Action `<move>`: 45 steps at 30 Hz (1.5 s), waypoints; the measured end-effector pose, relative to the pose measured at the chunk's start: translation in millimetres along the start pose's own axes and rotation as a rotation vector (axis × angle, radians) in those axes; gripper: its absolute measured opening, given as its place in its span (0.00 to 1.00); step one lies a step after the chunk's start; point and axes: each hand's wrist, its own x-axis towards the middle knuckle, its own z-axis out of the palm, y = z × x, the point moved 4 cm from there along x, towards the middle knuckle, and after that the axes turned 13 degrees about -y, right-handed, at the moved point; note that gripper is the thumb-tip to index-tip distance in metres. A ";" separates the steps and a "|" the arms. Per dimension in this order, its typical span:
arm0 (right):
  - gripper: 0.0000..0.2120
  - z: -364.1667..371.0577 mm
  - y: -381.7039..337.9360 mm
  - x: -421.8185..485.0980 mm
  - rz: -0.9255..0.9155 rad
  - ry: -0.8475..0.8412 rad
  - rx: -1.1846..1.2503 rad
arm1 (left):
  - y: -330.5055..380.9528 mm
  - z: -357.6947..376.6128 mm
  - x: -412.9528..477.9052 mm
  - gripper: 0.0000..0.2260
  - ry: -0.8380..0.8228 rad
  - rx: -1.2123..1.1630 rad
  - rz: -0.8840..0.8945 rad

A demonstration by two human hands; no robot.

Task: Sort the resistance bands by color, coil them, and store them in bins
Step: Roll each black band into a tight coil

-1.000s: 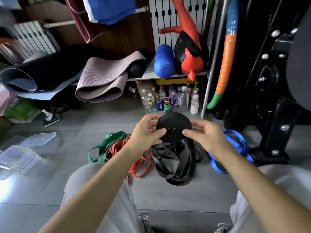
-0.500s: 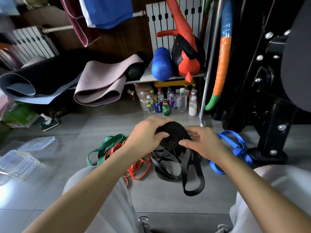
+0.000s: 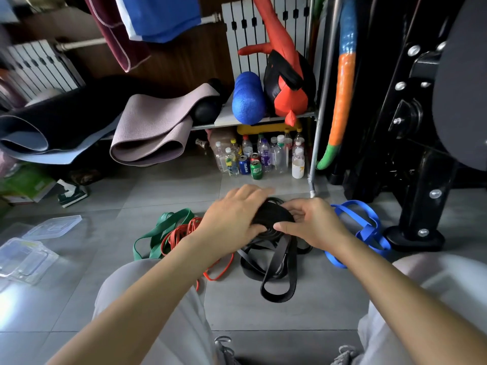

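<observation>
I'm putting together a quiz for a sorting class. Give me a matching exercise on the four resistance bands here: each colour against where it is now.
Bands
1. black band
2. green band
3. orange-red band
4. blue band

Places
A. on the floor by the machine foot, on the person's right
B. farthest left on the floor
C. partly coiled between left hand and right hand, loose loops trailing down
D. on the floor, just right of the green band

Pairs: 1-C, 2-B, 3-D, 4-A

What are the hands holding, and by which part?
Both hold the black band coil: the left hand curls over its left edge, and the right hand pinches its right edge.
</observation>
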 end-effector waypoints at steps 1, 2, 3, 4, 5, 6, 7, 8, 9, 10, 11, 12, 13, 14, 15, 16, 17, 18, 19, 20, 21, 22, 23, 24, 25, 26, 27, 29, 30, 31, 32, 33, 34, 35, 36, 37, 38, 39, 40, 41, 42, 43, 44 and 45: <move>0.11 1.0 0.0 0.1 0.004 0.000 -0.025 | 4.2 1.3 1.5 0.29 -0.035 0.064 0.028; 0.12 1.0 -0.2 0.1 0.003 0.007 -0.033 | 6.1 2.3 3.6 0.27 -0.073 0.082 0.038; 0.12 0.7 -0.8 -0.2 -0.005 0.012 -0.020 | 5.2 2.2 5.3 0.26 -0.093 0.055 0.037; 0.13 -0.2 -1.9 -0.6 -0.021 0.012 0.015 | 2.8 0.5 5.9 0.24 -0.091 -0.008 0.031; 0.14 -1.2 -3.1 -1.5 -0.038 0.010 0.064 | -0.6 -1.8 5.8 0.23 -0.067 -0.085 0.023; 0.14 -2.2 -3.3 -2.0 -0.046 0.005 0.103 | -4.8 -4.7 4.6 0.22 -0.026 -0.160 0.018; 0.15 -2.7 -3.0 -2.0 -0.045 0.003 0.109 | -9.5 -7.0 2.6 0.22 0.020 -0.227 0.009; 0.15 -2.6 -2.8 -1.7 -0.040 0.001 0.087 | -15.3 -8.1 0.5 0.22 0.062 -0.285 -0.006; 0.17 -1.5 -2.0 -1.3 -0.041 0.000 0.075 | -21.2 -8.1 -0.9 0.22 0.095 -0.339 -0.021; 0.18 -0.2 -1.3 -1.4 -0.048 0.002 0.101 | -26.4 -7.5 -2.1 0.22 0.120 -0.394 -0.031; 0.18 1.2 -0.6 -1.1 -0.052 0.002 0.151 | -29.9 -7.2 -3.2 0.23 0.143 -0.464 -0.033; 0.17 2.1 -0.3 -1.1 -0.055 0.000 0.196 | -31.7 -7.6 -4.9 0.24 0.170 -0.564 -0.026; 0.16 2.8 -0.7 -0.8 -0.061 0.001 0.231 | -32.2 -7.6 -6.4 0.26 0.201 -0.686 -0.008; 0.14 2.8 -1.3 -0.5 -0.070 0.007 0.264 | -32.4 -6.7 -7.5 0.28 0.231 -0.803 0.016; 0.14 2.1 -1.1 0.0 -0.078 0.021 0.305 | -31.5 -4.6 -8.0 0.29 0.254 -0.902 0.038; 0.13 0.6 -0.6 0.5 -0.080 0.044 0.339 | -30.2 -1.5 -8.6 0.29 0.265 -0.978 0.047; 0.12 -1.3 0.2 1.0 -0.080 0.065 0.359 | -29.0 2.3 -8.5 0.27 0.262 -1.029 0.043; 0.12 -3.1 0.2 1.1 -0.083 0.079 0.359 | -27.6 5.8 -7.7 0.25 0.240 -1.043 0.028; 0.13 -4.2 -0.1 1.2 -0.083 0.084 0.343 | -25.9 7.7 -6.9 0.22 0.203 -1.016 0.005; 0.13 -4.9 -0.3 1.1 -0.078 0.081 0.311 | -25.1 7.7 -6.2 0.19 0.155 -0.928 -0.026; 0.13 -4.6 -0.3 1.5 -0.069 0.072 0.278 | -25.6 6.4 -5.1 0.18 0.103 -0.778 -0.060; 0.13 -3.6 -0.5 1.5 -0.061 0.059 0.253 | -25.2 4.0 -4.1 0.21 0.063 -0.593 -0.078; 0.13 -1.8 -1.5 1.3 -0.061 0.044 0.235 | -23.5 0.9 -3.0 0.25 0.041 -0.432 -0.070; 0.13 0.0 -3.1 0.9 -0.069 0.026 0.217 | -19.3 -2.7 -2.0 0.27 0.024 -0.326 -0.041; 0.13 1.4 -4.8 0.9 -0.080 0.011 0.194 | -14.2 -4.9 -0.6 0.27 0.004 -0.268 -0.008; 0.13 2.0 -6.2 0.7 -0.090 0.003 0.174 | -10.1 -5.7 1.1 0.25 -0.018 -0.240 0.019; 0.13 1.9 -6.4 0.7 -0.097 0.003 0.165 | -8.8 -5.6 3.0 0.21 -0.033 -0.235 0.029; 0.15 -0.2 -4.9 0.6 -0.090 0.011 0.187 | -13.8 -5.7 4.9 0.16 -0.030 -0.333 -0.005; 0.17 -1.6 -3.6 0.1 -0.082 0.004 0.200 | -18.6 -5.8 5.3 0.15 -0.009 -0.420 -0.036; 0.19 -2.2 -2.6 -0.3 -0.078 -0.011 0.205 | -24.2 -5.4 4.3 0.14 0.025 -0.532 -0.061; 0.19 -2.5 -2.0 -1.2 -0.079 -0.025 0.201 | -28.4 -4.9 2.2 0.14 0.069 -0.660 -0.072; 0.19 -2.9 -1.5 -1.6 -0.079 -0.031 0.196 | -31.5 -3.9 -0.5 0.16 0.114 -0.783 -0.068; 0.18 -3.9 -0.5 -2.1 -0.075 -0.028 0.198 | -32.6 -2.8 -2.9 0.18 0.150 -0.886 -0.054; 0.16 -5.2 0.8 -2.1 -0.066 -0.017 0.210 | -32.6 -1.6 -4.9 0.19 0.178 -0.968 -0.036; 0.15 -6.7 1.7 -2.1 -0.059 -0.006 0.227 | -32.5 0.4 -6.2 0.19 0.200 -1.027 -0.022; 0.14 -7.7 2.1 -1.7 -0.060 -0.001 0.244 | -31.5 3.6 -7.1 0.18 0.217 -1.069 -0.017; 0.14 -8.3 2.1 -1.6 -0.066 0.000 0.260 | -30.5 7.8 -7.6 0.17 0.229 -1.111 -0.019; 0.14 -8.5 2.1 -2.0 -0.075 0.000 0.277 | -29.1 13.0 -7.5 0.16 0.233 -1.167 -0.034; 0.14 -8.9 2.0 -3.1 -0.082 0.002 0.287 | -27.8 18.9 -7.2 0.15 0.227 -1.239 -0.060; 0.14 -9.4 1.4 -4.4 -0.090 0.005 0.280 | -26.8 24.5 -6.8 0.14 0.208 -1.294 -0.092; 0.14 -9.8 0.3 -5.9 -0.096 0.004 0.252 | -25.4 27.8 -6.2 0.14 0.182 -1.304 -0.116; 0.14 -9.8 -0.6 -6.7 -0.099 0.000 0.216 | -23.8 27.9 -5.7 0.13 0.151 -1.248 -0.127; 0.13 -9.7 -0.8 -7.0 -0.094 -0.004 0.183 | -22.6 25.9 -4.7 0.15 0.114 -1.107 -0.134; 0.12 -8.9 -0.4 -6.6 -0.081 -0.010 0.152 | -22.4 23.2 -3.5 0.20 0.078 -0.875 -0.132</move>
